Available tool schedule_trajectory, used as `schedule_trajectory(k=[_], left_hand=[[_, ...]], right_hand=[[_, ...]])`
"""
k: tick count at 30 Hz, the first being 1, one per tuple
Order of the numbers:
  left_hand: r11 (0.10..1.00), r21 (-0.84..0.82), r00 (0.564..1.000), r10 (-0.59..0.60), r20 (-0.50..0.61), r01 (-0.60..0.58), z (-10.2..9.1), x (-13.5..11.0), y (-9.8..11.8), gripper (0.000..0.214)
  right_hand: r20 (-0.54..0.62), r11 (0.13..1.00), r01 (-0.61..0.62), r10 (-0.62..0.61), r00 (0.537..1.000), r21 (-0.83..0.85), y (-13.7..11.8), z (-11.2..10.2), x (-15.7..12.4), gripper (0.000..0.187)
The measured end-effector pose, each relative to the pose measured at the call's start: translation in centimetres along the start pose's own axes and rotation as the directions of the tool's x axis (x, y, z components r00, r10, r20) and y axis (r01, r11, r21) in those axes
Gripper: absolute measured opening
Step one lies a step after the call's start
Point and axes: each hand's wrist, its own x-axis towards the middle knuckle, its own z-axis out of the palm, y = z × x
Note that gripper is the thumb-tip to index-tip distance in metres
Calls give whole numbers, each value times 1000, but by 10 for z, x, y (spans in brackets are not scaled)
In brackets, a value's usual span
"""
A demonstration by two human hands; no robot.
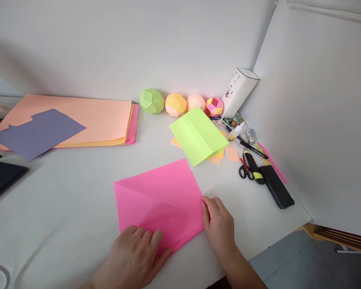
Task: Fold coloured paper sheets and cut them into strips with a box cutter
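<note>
A bright pink sheet of paper [159,196] lies on the white table, with a narrow folded strip along its near edge. My left hand [135,253] rests on that near edge, fingers curled and thumb along the fold. At the sheet's right edge, my right hand [219,220] pinches the paper between thumb and fingers. Beyond the pink sheet lies a creased light green sheet [195,134], on top of smaller orange and yellow paper pieces [215,159].
Faceted paper balls [152,101] line the back wall beside a white box [240,90]. Scissors [246,170], a yellow-and-black cutter [254,166], a glue bottle [236,131] and a black phone-like case [277,186] lie right. Stacked coloured sheets [102,120] and a purple sheet [42,134] are left.
</note>
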Motion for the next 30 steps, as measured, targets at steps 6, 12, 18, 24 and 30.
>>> schedule_trajectory(k=[6, 12, 18, 24, 30], left_hand=[[975, -106, 981, 196, -1, -195, 2, 3, -5, 34], [953, -155, 936, 289, 200, -261, 1, 12, -17, 53], [960, -181, 946, 249, 206, -214, 4, 11, -16, 52], [962, -164, 950, 248, 190, -218, 6, 9, -16, 52], [958, -134, 940, 277, 201, -254, 3, 12, -16, 52]], right_hand=[[26, 1000, 20, -19, 999, -20, 1, 1, -1, 32], [50, 999, 26, -25, 998, -22, 0, 0, -2, 34], [99, 999, 34, -31, 995, -32, 0, -1, -3, 38], [116, 999, 35, -31, 993, -34, 1, -2, -3, 41], [110, 997, 49, -42, 993, -62, 0, -2, -2, 39]])
